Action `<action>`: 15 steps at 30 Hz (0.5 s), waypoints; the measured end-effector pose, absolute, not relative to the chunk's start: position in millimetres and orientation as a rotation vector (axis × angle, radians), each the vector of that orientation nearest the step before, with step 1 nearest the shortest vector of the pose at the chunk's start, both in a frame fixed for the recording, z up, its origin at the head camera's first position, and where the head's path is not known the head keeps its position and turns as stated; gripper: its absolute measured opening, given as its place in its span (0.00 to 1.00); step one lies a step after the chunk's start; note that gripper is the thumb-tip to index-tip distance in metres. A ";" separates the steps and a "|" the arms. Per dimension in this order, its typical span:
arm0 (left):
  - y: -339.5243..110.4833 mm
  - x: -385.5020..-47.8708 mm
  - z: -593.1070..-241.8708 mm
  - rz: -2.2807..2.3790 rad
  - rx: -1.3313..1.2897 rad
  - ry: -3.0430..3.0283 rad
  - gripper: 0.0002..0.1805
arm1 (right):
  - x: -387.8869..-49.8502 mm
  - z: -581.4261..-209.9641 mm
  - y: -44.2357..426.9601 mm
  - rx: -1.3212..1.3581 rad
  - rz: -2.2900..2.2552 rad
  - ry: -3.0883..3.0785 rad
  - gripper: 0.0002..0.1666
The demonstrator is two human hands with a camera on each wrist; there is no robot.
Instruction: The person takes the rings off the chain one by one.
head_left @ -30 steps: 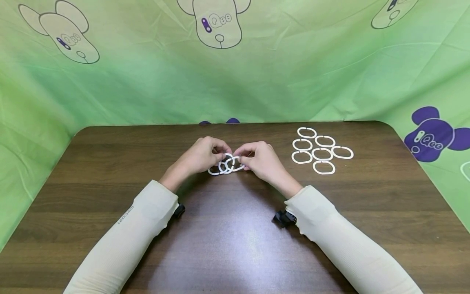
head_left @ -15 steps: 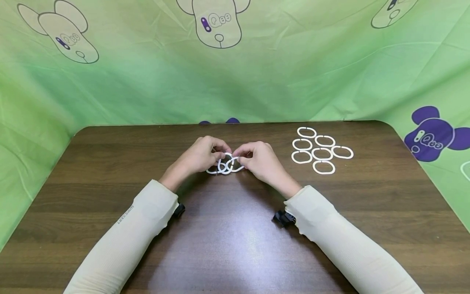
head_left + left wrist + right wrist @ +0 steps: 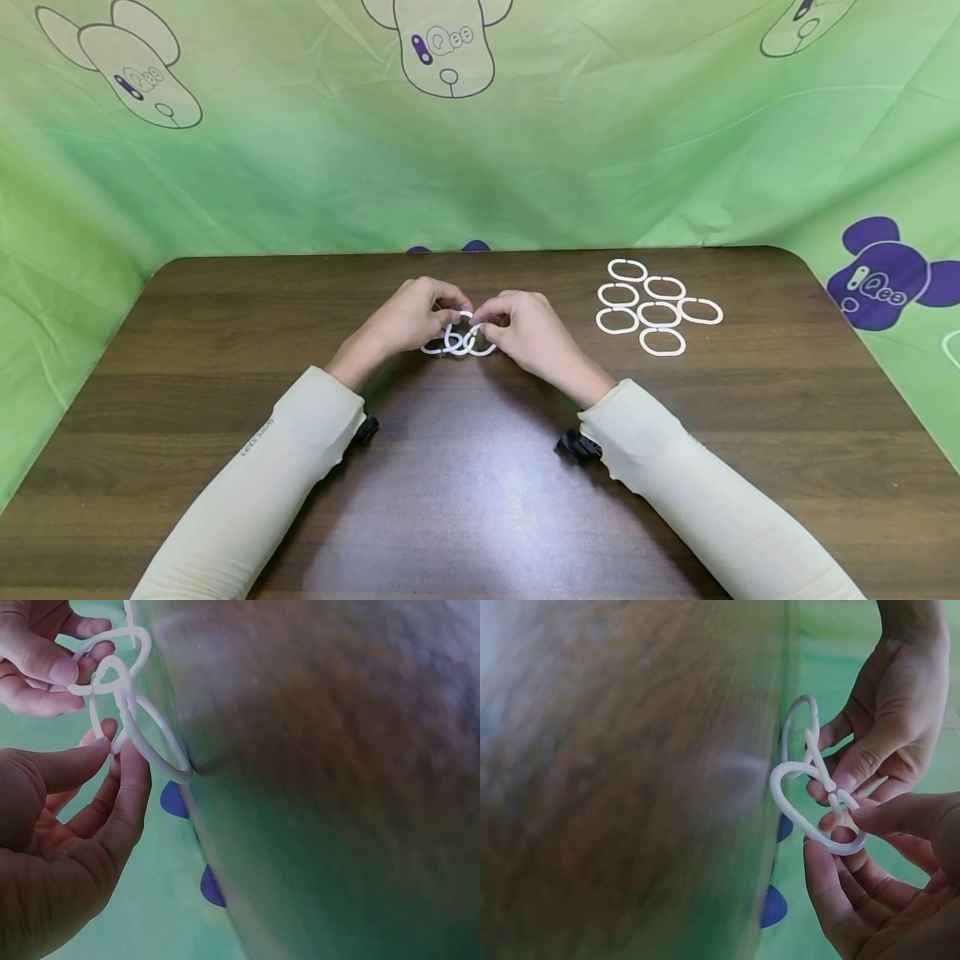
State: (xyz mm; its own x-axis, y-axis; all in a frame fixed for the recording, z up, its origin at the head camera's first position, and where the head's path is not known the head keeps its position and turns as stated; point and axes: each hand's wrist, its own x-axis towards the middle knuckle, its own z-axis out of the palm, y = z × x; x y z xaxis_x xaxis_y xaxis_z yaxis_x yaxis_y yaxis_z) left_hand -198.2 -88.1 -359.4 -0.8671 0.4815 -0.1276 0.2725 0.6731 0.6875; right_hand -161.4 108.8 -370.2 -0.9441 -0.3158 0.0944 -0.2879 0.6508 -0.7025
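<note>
Three white oval plastic links with a gap in each are hooked together low between my hands. My left hand (image 3: pixel 408 321) pinches one link (image 3: pixel 821 761) between thumb and fingers. With thumb and fingertips, my right hand (image 3: pixel 532 333) pinches another link (image 3: pixel 793 814), tilted, its gap close to the left hand's link in the right wrist view. A third link (image 3: pixel 433 352) hangs or lies at the left, under the left fingers, partly hidden. Both hands' fingertips nearly meet, and they cover parts of the links in the head view.
Several loose white links (image 3: pixel 660 302) lie flat in a cluster at the back right of the brown wooden table (image 3: pixel 480 500). A green printed cloth (image 3: pixel 480 167) hangs behind the table's far edge and at its sides.
My right hand has shifted slightly left, and its link has turned and moved a little left against the others. The left hand stays almost still; the loose links have not moved.
</note>
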 end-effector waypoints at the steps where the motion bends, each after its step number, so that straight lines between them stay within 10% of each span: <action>1: -88.0 -198.2 -359.3 0.992 0.599 2.591 0.09 | -161.4 -370.8 108.6 -0.522 -1.182 2.824 0.10; 15: -87.4 -198.9 -360.1 0.977 0.619 2.608 0.10 | -158.4 -368.3 107.7 -0.600 -1.126 2.862 0.12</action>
State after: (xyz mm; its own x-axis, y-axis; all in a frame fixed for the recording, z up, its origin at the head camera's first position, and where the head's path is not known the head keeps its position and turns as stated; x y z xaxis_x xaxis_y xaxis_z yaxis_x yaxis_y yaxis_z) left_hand -198.9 -87.4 -360.1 -0.8663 0.4861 -0.1149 0.2910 0.6781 0.6749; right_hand -158.4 107.7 -368.3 -0.9267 -0.3525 0.1304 -0.3469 0.6685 -0.6579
